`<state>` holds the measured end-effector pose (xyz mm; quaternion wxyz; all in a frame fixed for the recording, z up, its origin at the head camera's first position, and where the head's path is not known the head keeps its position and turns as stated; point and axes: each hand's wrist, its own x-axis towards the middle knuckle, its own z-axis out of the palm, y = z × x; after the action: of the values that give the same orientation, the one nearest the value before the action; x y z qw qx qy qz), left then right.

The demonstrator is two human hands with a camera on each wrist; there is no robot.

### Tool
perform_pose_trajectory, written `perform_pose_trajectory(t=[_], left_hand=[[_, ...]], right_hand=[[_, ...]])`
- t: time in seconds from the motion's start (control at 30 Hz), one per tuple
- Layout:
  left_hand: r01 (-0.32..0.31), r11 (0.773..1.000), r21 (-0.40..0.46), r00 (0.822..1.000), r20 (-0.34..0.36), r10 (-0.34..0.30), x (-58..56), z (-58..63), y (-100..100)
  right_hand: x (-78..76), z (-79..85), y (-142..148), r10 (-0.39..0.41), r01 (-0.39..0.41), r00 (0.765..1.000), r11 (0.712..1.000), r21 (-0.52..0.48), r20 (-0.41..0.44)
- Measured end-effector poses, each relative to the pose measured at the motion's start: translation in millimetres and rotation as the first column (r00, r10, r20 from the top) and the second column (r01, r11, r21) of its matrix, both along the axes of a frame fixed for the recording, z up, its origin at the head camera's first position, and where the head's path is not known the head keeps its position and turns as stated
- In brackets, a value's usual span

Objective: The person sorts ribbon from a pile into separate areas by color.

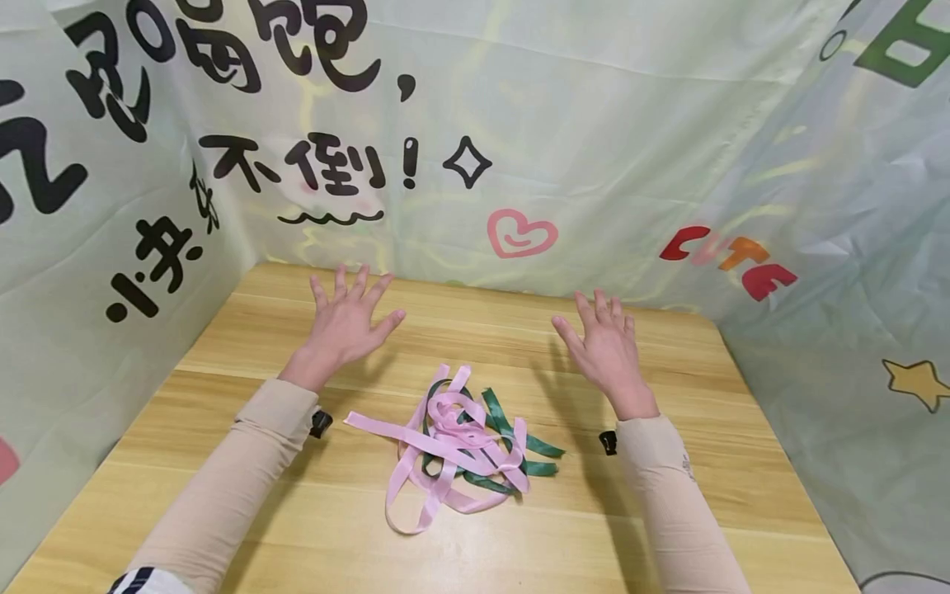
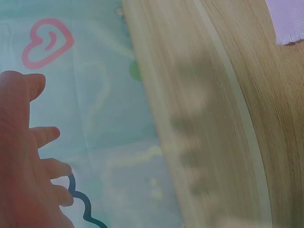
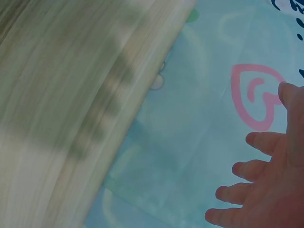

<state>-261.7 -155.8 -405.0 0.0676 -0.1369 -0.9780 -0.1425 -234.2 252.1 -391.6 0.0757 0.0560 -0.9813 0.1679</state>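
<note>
A loose tangle of pink ribbon (image 1: 438,445) and dark green ribbon (image 1: 500,417) lies on the wooden table. Beyond it to the left, my left hand (image 1: 345,326) is held over the table with its fingers spread, holding nothing. My right hand (image 1: 604,351) is likewise raised on the far right side of the tangle, fingers straight and nothing in them. Both hands cast shadows on the wood. In the left wrist view, a frayed pink ribbon end (image 2: 289,23) shows at the upper right corner, apart from the left hand (image 2: 23,156).
The wooden table (image 1: 282,528) ends at a pale printed cloth (image 1: 594,148) that stands along its back and both sides. The cloth carries black lettering, a pink heart (image 1: 522,234) and a yellow star. A small black clip-like piece sits at each sleeve cuff.
</note>
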Motion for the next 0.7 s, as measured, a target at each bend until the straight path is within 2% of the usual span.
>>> perform_pose_trajectory(t=[0.7], left_hand=[[0.003,1.0,0.005,1.0,-0.022,-0.003,5.6,6.6,-1.0]], right_hand=[[5.4,8.8,-11.8,0.043,-0.042,0.999,0.999,0.014,-0.029]])
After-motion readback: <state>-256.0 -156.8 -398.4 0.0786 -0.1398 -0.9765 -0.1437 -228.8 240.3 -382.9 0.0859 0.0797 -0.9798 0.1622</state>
